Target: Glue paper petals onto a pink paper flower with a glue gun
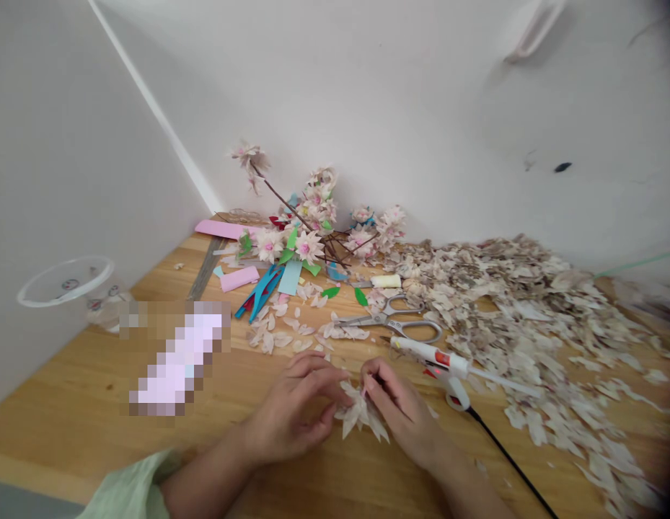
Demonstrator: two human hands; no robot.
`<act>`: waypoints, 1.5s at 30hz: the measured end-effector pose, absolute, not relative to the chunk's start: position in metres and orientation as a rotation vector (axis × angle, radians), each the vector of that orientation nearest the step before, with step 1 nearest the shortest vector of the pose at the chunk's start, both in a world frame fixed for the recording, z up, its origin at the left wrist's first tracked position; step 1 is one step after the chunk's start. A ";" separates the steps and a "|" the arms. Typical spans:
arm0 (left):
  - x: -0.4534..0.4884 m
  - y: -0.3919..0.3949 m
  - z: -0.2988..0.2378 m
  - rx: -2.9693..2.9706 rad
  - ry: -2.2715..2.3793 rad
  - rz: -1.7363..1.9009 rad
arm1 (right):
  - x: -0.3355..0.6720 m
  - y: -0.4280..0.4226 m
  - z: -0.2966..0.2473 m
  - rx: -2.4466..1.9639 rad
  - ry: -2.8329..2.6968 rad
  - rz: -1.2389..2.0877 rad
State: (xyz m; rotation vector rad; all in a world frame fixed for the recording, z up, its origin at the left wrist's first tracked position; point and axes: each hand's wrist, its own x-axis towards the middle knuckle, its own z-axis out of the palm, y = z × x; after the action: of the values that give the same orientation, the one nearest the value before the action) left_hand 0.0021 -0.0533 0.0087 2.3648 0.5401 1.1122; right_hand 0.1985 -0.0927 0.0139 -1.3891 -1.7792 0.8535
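My left hand [294, 411] and my right hand [402, 414] meet near the front of the wooden table [86, 404]. Between them lies a small pale flower [360, 414] made of dry, whitish petals. The fingers of both hands are pinched on it, the left from the left side, the right from above and to the right. A white hot glue gun [440, 360] lies just beyond my right hand, its black cord [508, 458] running toward me. Steel scissors [391, 321] rest behind the glue gun.
A branch with finished pink-centred flowers [313, 223] leans in the corner against the white wall. Coloured paper strips [264, 285] and loose petals lie before it. A large heap of dry husk pieces [529, 310] covers the right side. A clear plastic cup [69, 285] stands at left.
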 end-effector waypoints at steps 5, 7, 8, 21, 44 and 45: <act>0.002 -0.053 0.007 2.359 0.550 1.117 | 0.199 -0.093 0.013 -1.395 -1.770 0.834; 0.001 -0.053 0.006 2.364 0.558 1.125 | 0.200 -0.093 0.012 -1.402 -1.767 0.835; 0.001 -0.053 0.006 2.365 0.563 1.125 | 0.200 -0.093 0.013 -1.402 -1.767 0.836; 0.001 -0.054 0.010 2.352 0.487 1.071 | 0.200 -0.093 0.015 -1.398 -1.763 0.846; 0.001 -0.053 0.009 2.388 0.547 1.120 | 0.200 -0.093 0.013 -1.394 -1.792 0.815; 0.001 -0.053 0.009 2.390 0.553 1.122 | 0.200 -0.093 0.013 -1.392 -1.790 0.811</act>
State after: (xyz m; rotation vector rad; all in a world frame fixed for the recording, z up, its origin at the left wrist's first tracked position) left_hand 0.0014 -0.0533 0.0094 2.3903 0.5529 1.1222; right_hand 0.1998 -0.0928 0.0132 -1.3917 -1.7898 0.8111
